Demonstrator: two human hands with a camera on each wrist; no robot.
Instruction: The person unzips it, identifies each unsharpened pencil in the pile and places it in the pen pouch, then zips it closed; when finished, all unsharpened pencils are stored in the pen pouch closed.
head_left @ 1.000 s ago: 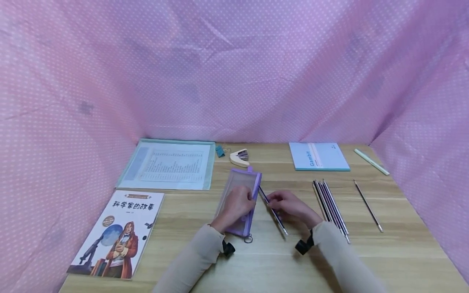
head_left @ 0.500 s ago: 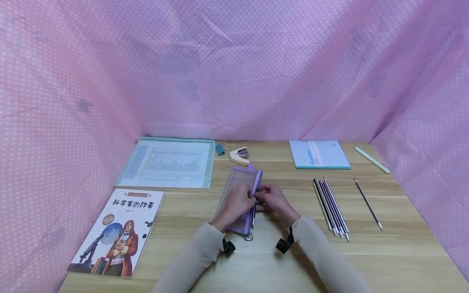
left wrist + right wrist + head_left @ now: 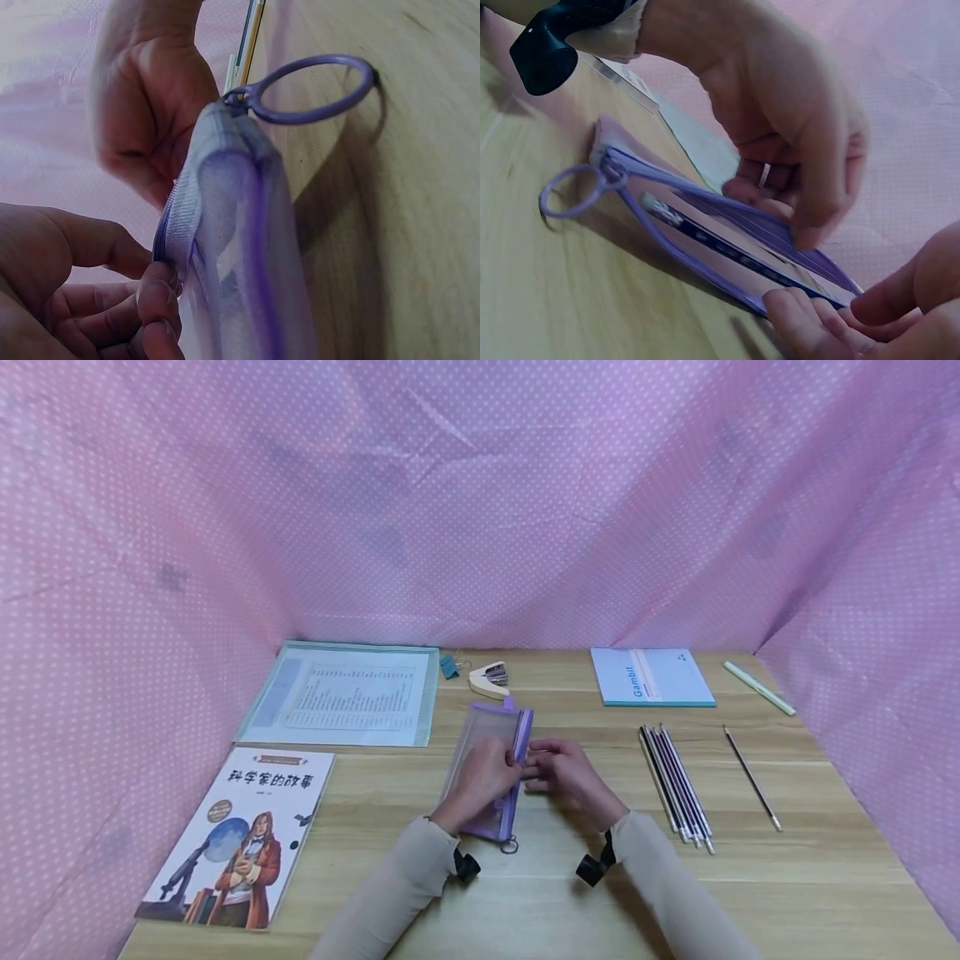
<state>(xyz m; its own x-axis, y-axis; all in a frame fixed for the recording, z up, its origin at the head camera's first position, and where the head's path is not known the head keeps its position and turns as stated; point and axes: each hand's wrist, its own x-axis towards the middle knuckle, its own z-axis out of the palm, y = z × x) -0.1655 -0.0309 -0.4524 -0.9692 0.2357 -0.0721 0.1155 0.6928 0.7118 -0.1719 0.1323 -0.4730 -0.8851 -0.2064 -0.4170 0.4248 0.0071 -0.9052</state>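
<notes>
1. Purple mesh: we see the pouch [image 3: 491,724] at frame centre, left hand [image 3: 480,781] pinching its zip edge [image 3: 180,214].
2. Right hand [image 3: 566,774] touches its right side; pinching or not, we cannot tell.
3. The pencil [image 3: 727,250], earlier outside, lies inside: that insertion looks done.

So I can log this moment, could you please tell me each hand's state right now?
Left hand: closed, pinching the zipped edge of the pouch.
Right hand: at the pouch's opening; whether it grips anything cannot be told.
</notes>
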